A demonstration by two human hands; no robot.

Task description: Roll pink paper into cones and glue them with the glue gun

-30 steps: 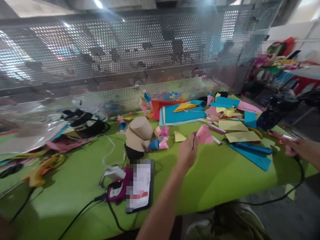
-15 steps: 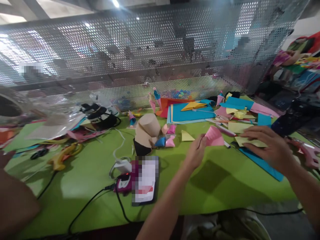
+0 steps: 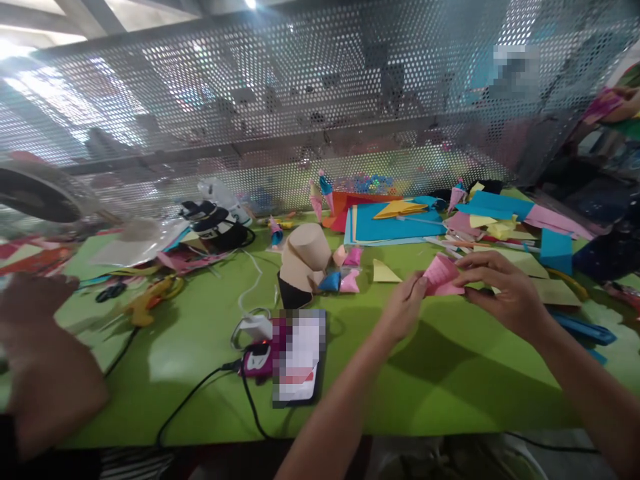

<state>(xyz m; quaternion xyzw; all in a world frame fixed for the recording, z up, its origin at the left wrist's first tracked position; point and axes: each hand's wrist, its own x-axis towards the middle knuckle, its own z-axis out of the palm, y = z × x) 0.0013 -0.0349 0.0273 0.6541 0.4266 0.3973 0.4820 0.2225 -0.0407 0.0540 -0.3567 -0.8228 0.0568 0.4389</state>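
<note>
A small pink paper piece [image 3: 442,275] is held up over the green table, right of centre. My left hand [image 3: 404,305] pinches its left edge between thumb and fingers. At the paper's right edge, the fingertips of my right hand [image 3: 500,288] are closed on it. Left of my left hand lies a pale yellow paper triangle [image 3: 385,272]. Beyond my right hand are more pale yellow sheets [image 3: 557,292] and a blue tool or pen-like object [image 3: 583,327].
A phone [image 3: 306,357] and a purple power strip [image 3: 263,357] with cables lie left of my left arm. Cardboard rolls [image 3: 306,250] stand behind. A yellow glue gun [image 3: 145,303] is further left, near another person's arm [image 3: 55,373]. Blue sheets [image 3: 383,225] lie at the back.
My right hand has moved left from the yellow sheets and now grips the pink paper. The view has shifted slightly, and the other person's arm at the left has come further in.
</note>
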